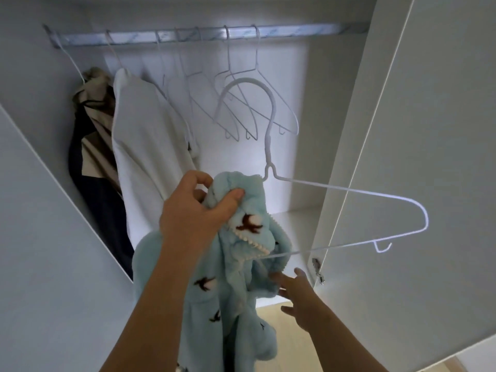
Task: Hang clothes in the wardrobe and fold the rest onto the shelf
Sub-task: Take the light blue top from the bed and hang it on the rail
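A fluffy light-blue garment with small dark embroidered marks hangs in front of the open wardrobe. My left hand grips its bunched top together with the left side of a white wire hanger, whose hook rises toward the rail. The hanger's right arm sticks out bare to the right. My right hand is lower, fingers spread, touching the garment's right edge below the hanger's bottom wire.
On the rail hang a white garment and a dark-and-beige garment at the left, and several empty white hangers in the middle. The wardrobe's right door stands open beside the hanger. A pale wood floor shows below.
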Available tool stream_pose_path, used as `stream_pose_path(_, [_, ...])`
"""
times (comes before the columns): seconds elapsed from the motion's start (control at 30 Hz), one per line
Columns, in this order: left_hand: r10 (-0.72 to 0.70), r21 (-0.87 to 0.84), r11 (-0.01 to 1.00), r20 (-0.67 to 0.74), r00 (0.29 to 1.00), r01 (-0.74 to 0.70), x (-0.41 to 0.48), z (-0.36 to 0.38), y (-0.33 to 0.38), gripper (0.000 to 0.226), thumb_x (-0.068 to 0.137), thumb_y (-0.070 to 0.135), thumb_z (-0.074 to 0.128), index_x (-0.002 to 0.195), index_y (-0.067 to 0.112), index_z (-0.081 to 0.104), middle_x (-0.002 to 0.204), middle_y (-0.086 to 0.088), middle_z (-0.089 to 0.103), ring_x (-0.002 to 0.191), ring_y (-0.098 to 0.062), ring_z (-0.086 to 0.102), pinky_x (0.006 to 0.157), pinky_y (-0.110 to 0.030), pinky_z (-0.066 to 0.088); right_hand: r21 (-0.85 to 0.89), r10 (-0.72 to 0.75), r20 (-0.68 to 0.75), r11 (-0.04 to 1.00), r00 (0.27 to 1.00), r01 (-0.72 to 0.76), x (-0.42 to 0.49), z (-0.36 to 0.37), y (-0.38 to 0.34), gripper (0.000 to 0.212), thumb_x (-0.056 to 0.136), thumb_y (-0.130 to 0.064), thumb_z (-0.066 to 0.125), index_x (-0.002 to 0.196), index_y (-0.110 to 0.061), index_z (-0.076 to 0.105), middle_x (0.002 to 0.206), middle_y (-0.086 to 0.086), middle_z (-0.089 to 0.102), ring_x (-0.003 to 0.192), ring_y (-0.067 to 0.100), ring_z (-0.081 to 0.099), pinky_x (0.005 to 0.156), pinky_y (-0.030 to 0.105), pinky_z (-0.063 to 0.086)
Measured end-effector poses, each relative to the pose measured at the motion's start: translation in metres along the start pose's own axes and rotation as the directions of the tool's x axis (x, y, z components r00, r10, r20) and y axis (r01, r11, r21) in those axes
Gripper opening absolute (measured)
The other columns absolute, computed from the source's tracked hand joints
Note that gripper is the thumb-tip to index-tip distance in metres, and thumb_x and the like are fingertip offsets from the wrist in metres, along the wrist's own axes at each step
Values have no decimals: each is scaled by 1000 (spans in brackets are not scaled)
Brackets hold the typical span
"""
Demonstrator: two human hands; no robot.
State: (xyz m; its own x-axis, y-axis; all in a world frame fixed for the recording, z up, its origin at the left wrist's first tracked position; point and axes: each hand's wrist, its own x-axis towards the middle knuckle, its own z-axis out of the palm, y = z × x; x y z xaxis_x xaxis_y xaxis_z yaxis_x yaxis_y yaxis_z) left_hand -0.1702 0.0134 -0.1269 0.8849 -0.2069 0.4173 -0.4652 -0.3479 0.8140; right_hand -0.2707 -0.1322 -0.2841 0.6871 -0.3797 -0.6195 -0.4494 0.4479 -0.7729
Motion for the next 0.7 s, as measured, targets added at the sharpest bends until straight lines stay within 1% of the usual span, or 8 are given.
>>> stream_pose_path(0.07, [17, -62, 998, 15, 1000, -16, 0, -6, -2, 41, 57, 69, 66, 75, 38, 47, 59, 19, 60, 49, -1, 53, 49, -21, 42, -11, 121, 109, 993, 987, -121, 1, 9, 4, 58, 73, -24, 75, 123, -9, 49, 104, 11, 65, 89, 22, 61, 73, 33, 46])
stream_pose_path(0.17, [50, -121, 991, 16, 999, -48, 2, -16, -10, 39, 53, 68, 61, 75, 39, 49, 60, 10, 63, 49, -5, 54, 45, -15, 43, 224, 82, 121, 969, 989, -107, 10, 11, 4, 29, 84, -20, 65, 109, -7, 59, 92, 13, 68, 81, 24, 63, 63, 32, 52])
stream_pose_path(0.3, [50, -101, 994, 115, 992, -39, 6, -32, -30, 43, 56, 66, 55, 95, 49, 47, 59, 17, 61, 53, 3, 56, 49, -7, 43, 511, -121, 161, 859, 979, 22, 8, 7, -22, 29, 86, -18, 54, 111, -3, 61, 94, 20, 69, 83, 33, 67, 65, 40, 55])
stream_pose_path(0.37, [14, -71, 997, 208, 978, 1, 6, -42, -46, 46, 59, 67, 53, 102, 54, 47, 70, 22, 62, 67, 10, 59, 60, -4, 45, 577, -95, 153, 817, 984, -10, 5, 6, -33, 25, 89, -22, 50, 102, -6, 64, 86, 18, 70, 79, 33, 66, 65, 40, 55])
stream_pose_path(0.43, [-51, -80, 994, 283, 958, 77, 5, -51, -63, 40, 65, 62, 58, 103, 50, 55, 95, 22, 65, 90, 7, 60, 79, -12, 47, 614, -44, 128, 788, 991, -44, 3, 4, -40, 30, 88, -26, 48, 105, -7, 63, 91, 16, 66, 83, 31, 61, 75, 40, 51])
stream_pose_path(0.5, [-135, -116, 978, 296, 946, 176, 5, -60, -78, 27, 72, 51, 66, 98, 43, 62, 95, 15, 69, 95, -5, 62, 86, -27, 48, 674, -25, 140, 734, 990, -76, 1, -4, -47, 42, 88, -38, 46, 116, -9, 59, 100, 16, 63, 91, 31, 58, 86, 42, 45])
stream_pose_path(0.6, [-203, -79, 970, 258, 944, 231, 4, -69, -94, 8, 80, 36, 68, 85, 41, 65, 74, 19, 71, 81, -7, 63, 72, -25, 46, 707, -27, 206, 695, 978, -130, -1, -21, -53, 75, 84, -69, 34, 115, -7, 59, 103, 22, 68, 93, 40, 63, 80, 51, 51])
stream_pose_path(0.7, [-219, -5, 973, 276, 936, 229, 2, -72, -105, 24, 90, 18, 60, 79, 39, 65, 66, 22, 69, 73, -4, 62, 64, -21, 44, 678, -52, 287, 716, 957, -164, -8, -30, -61, 92, 73, -85, 25, 115, -10, 60, 110, 24, 66, 93, 45, 65, 74, 62, 51])
